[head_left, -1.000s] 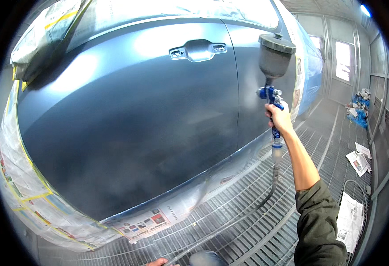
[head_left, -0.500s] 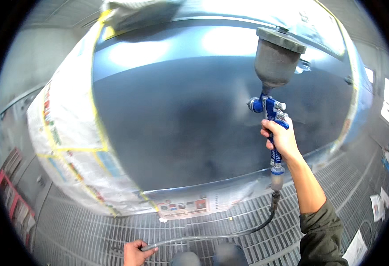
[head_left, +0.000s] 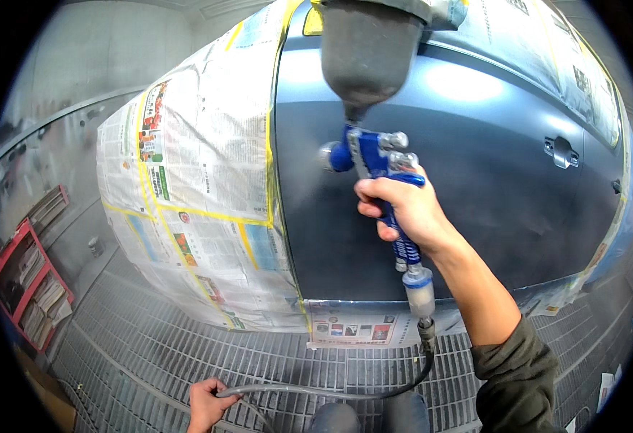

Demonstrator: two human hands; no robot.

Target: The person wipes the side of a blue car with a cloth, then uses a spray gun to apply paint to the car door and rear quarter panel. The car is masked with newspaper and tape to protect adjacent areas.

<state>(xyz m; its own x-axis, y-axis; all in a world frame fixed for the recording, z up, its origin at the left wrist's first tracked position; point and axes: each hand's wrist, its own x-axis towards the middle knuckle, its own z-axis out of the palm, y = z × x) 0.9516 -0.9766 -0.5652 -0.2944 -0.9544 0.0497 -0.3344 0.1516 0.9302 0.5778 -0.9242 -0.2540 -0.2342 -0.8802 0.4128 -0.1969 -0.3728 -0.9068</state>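
Note:
My right hand point(head_left: 406, 213) is closed around the grip of a blue spray gun point(head_left: 367, 155), fingers at its trigger. A grey paint cup point(head_left: 370, 61) sits on top of the gun, its upper edge cut off by the frame. The nozzle points left, in front of a dark grey-blue car door point(head_left: 460, 195); a faint haze hangs by it. From a clear filter point(head_left: 421, 292) under the grip, a grey air hose point(head_left: 316, 392) curves down and left. Low in the view, my left hand point(head_left: 210, 404) is closed on that hose.
Newspaper masking point(head_left: 208, 144) with yellow tape covers the car left of the door, above and below it. Metal grating point(head_left: 150, 310) forms the floor. A red rack point(head_left: 35, 281) with papers stands at the left, a cardboard box point(head_left: 46, 390) near it.
The spray gun has moved left along the door, toward its left taped edge, and appears closer. The view has shifted left, showing more of the masking and red rack. Both hands keep their holds.

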